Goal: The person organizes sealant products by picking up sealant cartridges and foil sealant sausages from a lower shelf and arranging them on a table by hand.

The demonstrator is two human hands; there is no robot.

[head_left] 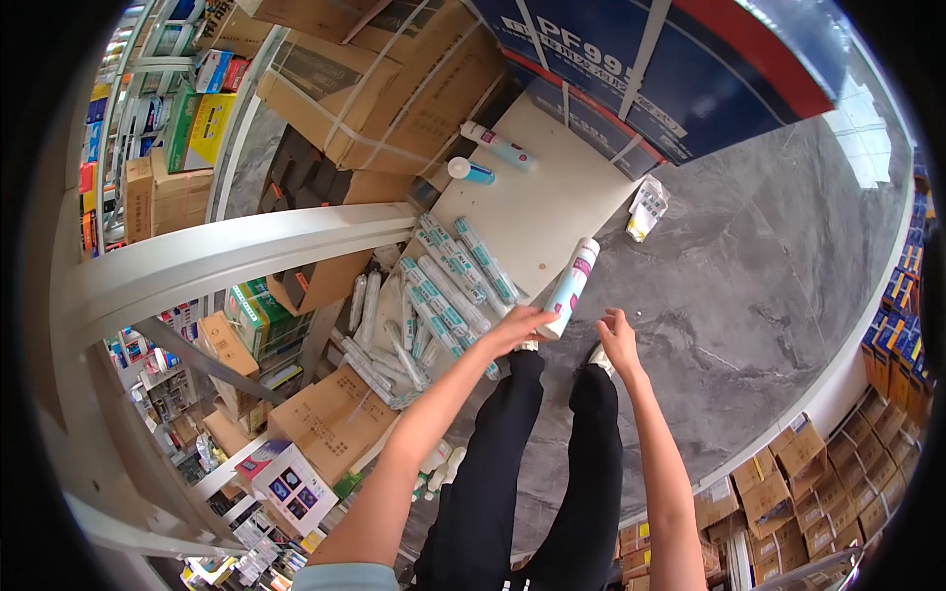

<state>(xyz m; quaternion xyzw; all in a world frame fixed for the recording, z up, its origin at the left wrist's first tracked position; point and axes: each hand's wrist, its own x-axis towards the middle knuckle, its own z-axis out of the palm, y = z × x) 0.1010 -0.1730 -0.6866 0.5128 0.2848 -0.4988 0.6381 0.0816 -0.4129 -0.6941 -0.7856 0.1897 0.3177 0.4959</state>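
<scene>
My left hand [516, 330] is closed around the lower end of a sealant cartridge [575, 281], white and pale blue with pink print, which leans up and to the right. Apart from it, to the right, my right hand [619, 342] has its fingers loosely bent and holds nothing visible. To the left of my left hand lies a pile of sealant sausage packs [439, 300] in white and teal film. Farther up, a white-and-pink cartridge [499, 146] and a blue-and-white cartridge [472, 171] lie on a pale board [552, 212].
Blue-and-red cartons [591, 69] stand at the top, strapped brown cartons [379, 84] at upper left. A white shelf post [266, 236] juts in from the left. A crumpled white packet [647, 209] lies on the grey marbled floor [749, 295]. More brown boxes [793, 458] line the lower right.
</scene>
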